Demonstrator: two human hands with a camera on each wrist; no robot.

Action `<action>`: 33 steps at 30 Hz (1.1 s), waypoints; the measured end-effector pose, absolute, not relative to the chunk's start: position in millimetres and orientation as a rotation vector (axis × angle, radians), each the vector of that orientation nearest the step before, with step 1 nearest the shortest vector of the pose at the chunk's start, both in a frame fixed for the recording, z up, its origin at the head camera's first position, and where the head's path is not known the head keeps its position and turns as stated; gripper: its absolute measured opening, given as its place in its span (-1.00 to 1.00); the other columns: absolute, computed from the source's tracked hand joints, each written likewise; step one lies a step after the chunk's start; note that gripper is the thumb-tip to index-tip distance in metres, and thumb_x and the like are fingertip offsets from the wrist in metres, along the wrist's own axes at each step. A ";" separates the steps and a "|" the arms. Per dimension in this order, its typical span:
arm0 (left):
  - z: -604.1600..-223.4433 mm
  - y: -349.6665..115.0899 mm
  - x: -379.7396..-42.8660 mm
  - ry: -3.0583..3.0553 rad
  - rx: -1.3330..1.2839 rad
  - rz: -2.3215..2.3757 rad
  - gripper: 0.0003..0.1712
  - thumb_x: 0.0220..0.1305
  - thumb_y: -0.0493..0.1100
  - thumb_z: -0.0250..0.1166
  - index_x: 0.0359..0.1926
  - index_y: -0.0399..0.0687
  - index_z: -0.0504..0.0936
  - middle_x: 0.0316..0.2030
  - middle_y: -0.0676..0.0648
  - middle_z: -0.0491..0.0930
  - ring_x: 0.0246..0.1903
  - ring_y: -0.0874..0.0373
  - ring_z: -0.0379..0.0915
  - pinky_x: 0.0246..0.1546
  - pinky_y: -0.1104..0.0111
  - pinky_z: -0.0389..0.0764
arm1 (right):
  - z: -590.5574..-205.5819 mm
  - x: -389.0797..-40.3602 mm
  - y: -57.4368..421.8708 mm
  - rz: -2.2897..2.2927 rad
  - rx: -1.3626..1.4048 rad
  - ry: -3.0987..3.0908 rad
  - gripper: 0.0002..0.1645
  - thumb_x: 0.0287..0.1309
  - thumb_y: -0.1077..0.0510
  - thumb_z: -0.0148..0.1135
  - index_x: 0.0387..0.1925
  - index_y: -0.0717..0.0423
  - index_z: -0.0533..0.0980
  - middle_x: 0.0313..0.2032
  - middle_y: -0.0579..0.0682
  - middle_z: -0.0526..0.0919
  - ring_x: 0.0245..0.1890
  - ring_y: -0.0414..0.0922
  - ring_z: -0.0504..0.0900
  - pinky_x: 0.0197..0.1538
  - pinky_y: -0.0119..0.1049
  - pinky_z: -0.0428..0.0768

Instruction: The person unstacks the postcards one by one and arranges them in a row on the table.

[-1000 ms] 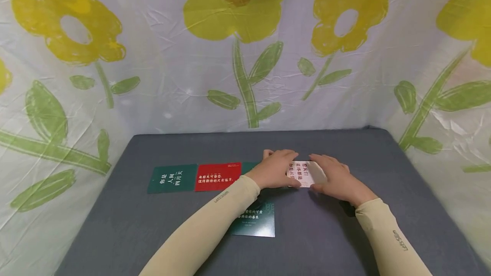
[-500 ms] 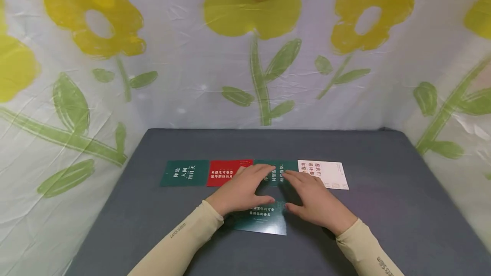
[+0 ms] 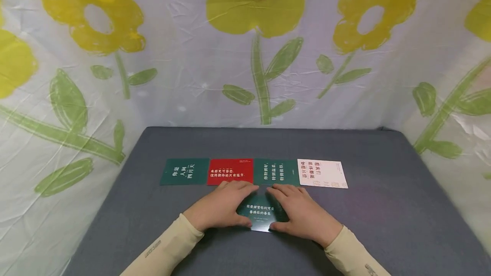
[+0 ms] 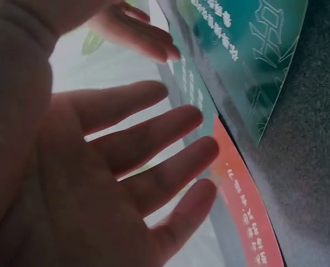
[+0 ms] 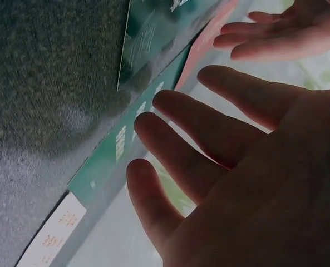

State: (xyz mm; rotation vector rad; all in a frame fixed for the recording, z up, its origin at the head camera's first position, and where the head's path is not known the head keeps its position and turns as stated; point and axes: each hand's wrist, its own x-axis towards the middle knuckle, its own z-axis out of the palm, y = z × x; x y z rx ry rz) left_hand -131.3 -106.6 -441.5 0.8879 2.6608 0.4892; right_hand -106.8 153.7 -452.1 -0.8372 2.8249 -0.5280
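A shiny dark green card (image 3: 261, 213) with white writing lies on the grey table, nearest the person. Over its left side is my left hand (image 3: 220, 205), fingers spread and relaxed. My right hand (image 3: 301, 215) is over the right side in a similar pose. Both wrist views show the palms facing down with space between the fingertips and the green card (image 4: 254, 61). Behind it lies a row of cards: a green card (image 3: 185, 171), a red card (image 3: 230, 170), another green card (image 3: 277, 172) and a white card (image 3: 322, 173). Neither hand grips anything.
The grey tabletop (image 3: 383, 225) extends around the cards on all sides. A pale curtain (image 3: 172, 54) with yellow flowers hangs behind the table and along both sides.
Both hands have left the white card, which now lies flat at the right end of the row. They have moved left and nearer the person, to the front green card.
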 end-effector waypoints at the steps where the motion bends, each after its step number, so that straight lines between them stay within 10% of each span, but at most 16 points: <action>1: -440.7 -107.7 -129.6 2.655 0.885 0.475 0.12 0.03 0.27 0.68 0.57 0.09 0.46 0.47 -0.02 0.52 0.44 0.00 0.42 0.52 -0.10 0.41 | -452.9 -106.8 152.4 -0.524 -0.840 2.818 0.06 0.06 -0.16 0.68 0.51 0.12 0.45 0.45 0.11 0.56 0.45 0.15 0.51 0.48 0.27 0.42; 33: -451.0 -105.9 -125.1 2.675 0.873 0.402 0.17 -0.10 0.10 0.79 0.54 0.00 0.48 0.45 -0.01 0.55 0.45 0.02 0.45 0.48 -0.02 0.48 | -457.2 -106.7 145.8 -0.431 -0.830 2.817 0.05 -0.06 -0.15 0.74 0.44 0.10 0.52 0.29 0.04 0.66 0.32 0.07 0.61 0.47 0.18 0.45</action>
